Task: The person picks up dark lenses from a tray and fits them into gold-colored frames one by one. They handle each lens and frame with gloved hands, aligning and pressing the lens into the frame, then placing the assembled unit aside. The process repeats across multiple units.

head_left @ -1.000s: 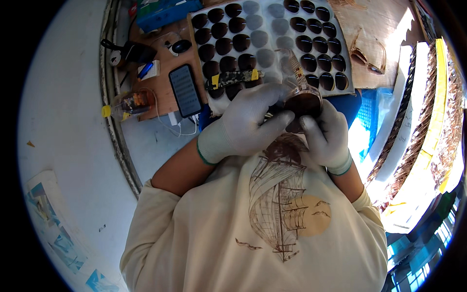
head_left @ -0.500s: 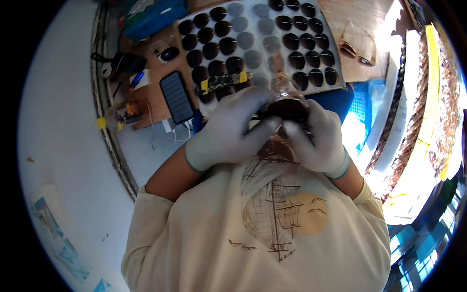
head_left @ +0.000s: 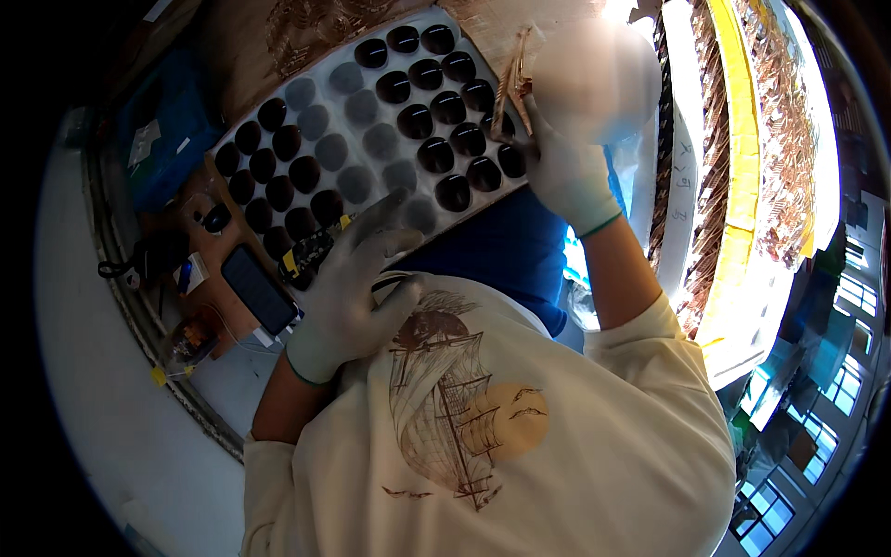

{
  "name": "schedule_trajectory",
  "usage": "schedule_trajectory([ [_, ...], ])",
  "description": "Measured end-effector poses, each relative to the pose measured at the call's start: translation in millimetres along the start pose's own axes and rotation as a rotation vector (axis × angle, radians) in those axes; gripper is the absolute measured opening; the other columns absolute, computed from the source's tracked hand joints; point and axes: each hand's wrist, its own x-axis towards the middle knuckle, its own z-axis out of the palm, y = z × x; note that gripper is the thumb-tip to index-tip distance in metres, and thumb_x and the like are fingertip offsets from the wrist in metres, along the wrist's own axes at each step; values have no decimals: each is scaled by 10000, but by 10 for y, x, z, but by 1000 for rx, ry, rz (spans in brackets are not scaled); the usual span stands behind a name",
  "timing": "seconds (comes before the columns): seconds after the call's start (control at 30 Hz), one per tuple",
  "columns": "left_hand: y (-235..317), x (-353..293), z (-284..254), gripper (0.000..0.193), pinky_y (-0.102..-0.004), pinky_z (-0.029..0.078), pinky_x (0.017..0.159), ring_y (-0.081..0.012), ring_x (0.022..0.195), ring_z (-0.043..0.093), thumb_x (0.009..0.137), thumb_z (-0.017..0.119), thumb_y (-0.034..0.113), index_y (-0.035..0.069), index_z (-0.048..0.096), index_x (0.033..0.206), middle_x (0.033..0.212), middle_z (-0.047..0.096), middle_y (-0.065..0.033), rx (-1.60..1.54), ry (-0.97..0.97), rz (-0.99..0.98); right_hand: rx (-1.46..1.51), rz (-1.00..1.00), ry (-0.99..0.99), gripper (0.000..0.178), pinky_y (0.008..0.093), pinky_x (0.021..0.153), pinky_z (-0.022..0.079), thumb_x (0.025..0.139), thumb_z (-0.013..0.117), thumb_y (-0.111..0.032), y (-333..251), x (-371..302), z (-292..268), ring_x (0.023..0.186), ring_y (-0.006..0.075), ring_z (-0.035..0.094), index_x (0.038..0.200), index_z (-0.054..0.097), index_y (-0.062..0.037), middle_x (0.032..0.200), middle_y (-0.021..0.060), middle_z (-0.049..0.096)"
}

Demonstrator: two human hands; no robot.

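My left hand, in a pale glove, is spread over the near edge of the lens tray, fingers apart and nothing in them. Dark and grey lenses lie in rows on this tray. Beyond its right side is my right hand, gloved too, fingers closed at a pair of brown glasses whose slim temple arms stick out over the tray edge. A pale round blur hides what lies just past the fingers. Beside my left fingertips lies a dark patterned strip with yellow ends.
On the left are a phone, a mouse, a bottle with a yellow cap and a blue bag. To the right stand long rows of brown glasses parts between white and yellow dividers.
My hands were together at a pair of sunglasses before my chest. They have parted: the right reached out to the far right, the left opened. The whole view has turned.
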Motion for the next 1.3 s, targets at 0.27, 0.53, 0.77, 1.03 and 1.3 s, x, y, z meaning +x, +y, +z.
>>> schedule_trajectory([
  [0.27, 43, 2, 0, 363, -487, 481, 1049, -435, 1249, 586, 877, 697, 190, 21, 674, 1198, 1258, 645, -270, -29, -180, -123, -310, 103, -302, 273, 471, 869, 549, 917, 517, -82, 1056, 868, 553, 1028, 362, 692, 1116, 704, -65, 1085, 194, 717],
  [0.53, 21, 72, 185, 299, -415, 557, 920, -377, 1069, 704, 838, 651, 105, -39, 686, 1098, 1211, 682, -273, -189, -207, -67, 147, -219, 144, 279, 414, 833, 560, 703, 724, -96, 104, -602, -667, 865, 312, 708, 981, 695, -100, 907, 99, 734],
  [0.77, 206, 180, 479, 304, -401, 548, 931, -352, 1083, 701, 834, 640, 87, -31, 668, 1113, 1214, 692, -251, -239, -386, 39, -274, 174, 431, 347, 401, 876, 569, 817, 718, -112, 1053, -2374, -2067, 954, 305, 710, 1145, 667, -10, 1020, 145, 722],
  [1.03, 385, 193, 688, 282, -368, 549, 921, -269, 1019, 712, 884, 589, 87, -44, 669, 1121, 1171, 720, -206, -284, -455, -77, -700, 194, 199, 425, 494, 984, 469, 820, 738, -264, 2334, -2406, -1980, 1198, 249, 614, 1236, 656, -233, 1262, 23, 669],
  [1.3, 496, 165, 731, 310, -363, 550, 910, -273, 1013, 713, 905, 574, 124, -58, 664, 1138, 1186, 715, -212, -257, -451, -151, -944, 167, -51, 430, 430, 925, 543, 798, 794, -349, 2029, -2060, -2426, 1100, 270, 657, 1202, 722, -217, 1180, 57, 705],
])
